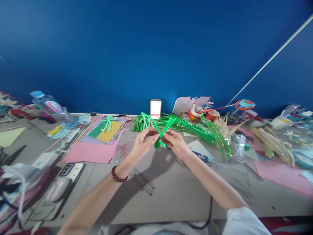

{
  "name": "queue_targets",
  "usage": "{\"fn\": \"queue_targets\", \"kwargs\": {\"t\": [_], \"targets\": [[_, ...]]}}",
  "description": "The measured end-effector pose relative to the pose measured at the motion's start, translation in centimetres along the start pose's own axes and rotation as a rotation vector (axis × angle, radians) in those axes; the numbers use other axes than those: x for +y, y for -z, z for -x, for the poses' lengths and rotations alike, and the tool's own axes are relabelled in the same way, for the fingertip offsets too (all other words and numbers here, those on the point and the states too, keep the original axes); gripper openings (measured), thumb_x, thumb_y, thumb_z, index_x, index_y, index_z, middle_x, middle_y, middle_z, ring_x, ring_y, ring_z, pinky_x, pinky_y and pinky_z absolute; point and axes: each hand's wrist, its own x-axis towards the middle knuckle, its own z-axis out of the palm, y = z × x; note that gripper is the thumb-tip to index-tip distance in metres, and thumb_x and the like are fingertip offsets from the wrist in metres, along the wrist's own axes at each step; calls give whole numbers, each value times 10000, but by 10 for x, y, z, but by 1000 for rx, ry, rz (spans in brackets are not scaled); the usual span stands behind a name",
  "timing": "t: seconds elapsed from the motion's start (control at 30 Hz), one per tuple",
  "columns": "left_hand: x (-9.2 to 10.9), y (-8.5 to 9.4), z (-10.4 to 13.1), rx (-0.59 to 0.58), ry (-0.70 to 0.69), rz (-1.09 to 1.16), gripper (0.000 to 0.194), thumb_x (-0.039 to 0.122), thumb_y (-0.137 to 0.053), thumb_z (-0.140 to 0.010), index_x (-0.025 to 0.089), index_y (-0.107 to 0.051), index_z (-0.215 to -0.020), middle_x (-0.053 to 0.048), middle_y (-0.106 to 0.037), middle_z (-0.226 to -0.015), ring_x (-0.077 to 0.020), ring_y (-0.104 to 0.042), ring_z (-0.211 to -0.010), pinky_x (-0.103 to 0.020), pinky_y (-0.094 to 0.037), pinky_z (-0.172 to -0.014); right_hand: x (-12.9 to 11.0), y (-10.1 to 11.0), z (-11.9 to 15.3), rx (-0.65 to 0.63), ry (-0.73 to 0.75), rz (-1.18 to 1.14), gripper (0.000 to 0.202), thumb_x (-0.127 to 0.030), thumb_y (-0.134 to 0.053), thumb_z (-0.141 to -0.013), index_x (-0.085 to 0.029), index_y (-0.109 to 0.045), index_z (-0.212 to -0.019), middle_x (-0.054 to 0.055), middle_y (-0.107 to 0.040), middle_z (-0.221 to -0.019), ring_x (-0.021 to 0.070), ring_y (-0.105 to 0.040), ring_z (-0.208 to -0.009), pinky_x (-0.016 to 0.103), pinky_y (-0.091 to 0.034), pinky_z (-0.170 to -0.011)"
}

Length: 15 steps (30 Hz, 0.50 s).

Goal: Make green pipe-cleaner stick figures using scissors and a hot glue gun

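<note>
Bright green fuzzy stems (160, 134), bent and twisted together, are held up above the middle of the table. My left hand (146, 139) pinches them from the left, thumb and fingers pressed together. On the other side, my right hand (175, 142) grips the same piece close to the twist. Loops and ends stick out above and below my fingertips. Behind it lie a bundle of long green stems (193, 127) and a cluster of shaped green stems (144, 123). Another green figure (107, 123) rests on coloured sheets to the left.
A clear ruler (143, 181) lies below my hands. Pink paper (91, 152), a phone (75, 169), a mouse (58, 189) and a plastic bottle (52, 106) are at left. Red cups (194, 115), dried husks (274, 143) and more pink paper (281, 174) are at right.
</note>
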Motion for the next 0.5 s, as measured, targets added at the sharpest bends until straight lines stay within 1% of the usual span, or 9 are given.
{"fn": "queue_targets", "kwargs": {"t": [0.1, 0.17, 0.3, 0.4, 0.5], "targets": [[-2, 1, -3, -70, 52, 9, 239, 344, -666, -734, 152, -645, -874, -76, -673, -855, -197, -620, -825, -303, -480, -736, 2, 2, 0, -50, 29, 102, 235, -379, -722, -685, -178, -680, -799, 12, -617, -754, 85, -491, -593, 224, -400, -547], [-2, 1, -3, -82, 81, 16, 231, 348, -672, -725, 147, -659, -839, -69, -682, -815, -191, -624, -788, -294, -478, -710, 2, 3, 0, -33, 78, 189, 247, -392, -707, -694, -171, -681, -802, 22, -617, -782, 82, -471, -582, 225, -387, -527], [-4, 2, -4, -45, 86, -28, 233, 369, -662, -729, 137, -666, -725, -44, -669, -719, -157, -595, -681, -261, -453, -633, 2, 0, 2, 42, 161, 328, 262, -406, -690, -697, -159, -657, -781, 6, -586, -703, 86, -469, -562, 227, -395, -513], [-7, 0, -4, -17, 86, -2, 237, 376, -675, -714, 140, -667, -712, -29, -661, -696, -146, -584, -659, -252, -448, -621, 1, -1, 3, 31, 187, 407, 264, -415, -657, -721, -155, -640, -765, 5, -574, -659, 100, -498, -562, 233, -428, -520], [-10, -1, -5, 9, 105, 45, 233, 376, -702, -684, 147, -671, -718, -18, -659, -686, -140, -580, -653, -251, -447, -630, 1, 1, 2, 11, 246, 500, 249, -405, -635, -740, -158, -644, -772, 20, -595, -692, 115, -534, -582, 242, -454, -533]]}}
